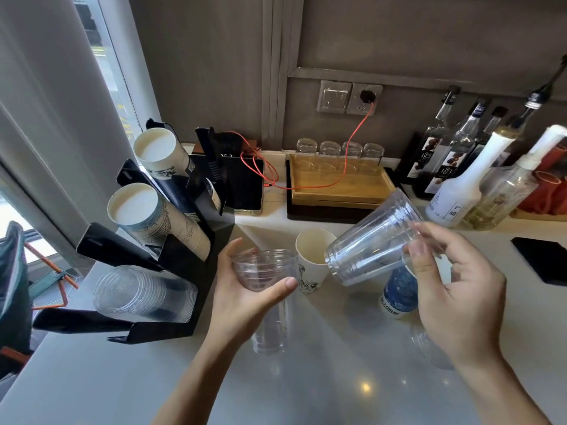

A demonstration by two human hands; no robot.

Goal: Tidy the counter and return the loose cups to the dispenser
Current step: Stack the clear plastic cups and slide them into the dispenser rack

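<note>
My left hand (242, 299) grips a clear plastic cup (265, 269) upright, its rim facing up. My right hand (454, 286) holds a second clear plastic cup (371, 240) tilted on its side above the counter, mouth pointing down-left toward the first cup. Between them stands a white paper cup (311, 256) with a drawing on it. A blue-patterned paper cup (399, 294) stands partly behind my right hand. Another clear cup (429, 348) lies low under my right wrist. The black cup dispenser (184, 259) at the left holds two paper-cup stacks (159, 219) and a clear-cup stack (144, 294).
A wooden tray (340, 187) with several glass jars stands at the back. Syrup bottles (460, 179) line the right back. A black device (245, 185) with a red cable (346, 154) sits beside the dispenser. A black square mat (543, 259) lies at the right edge.
</note>
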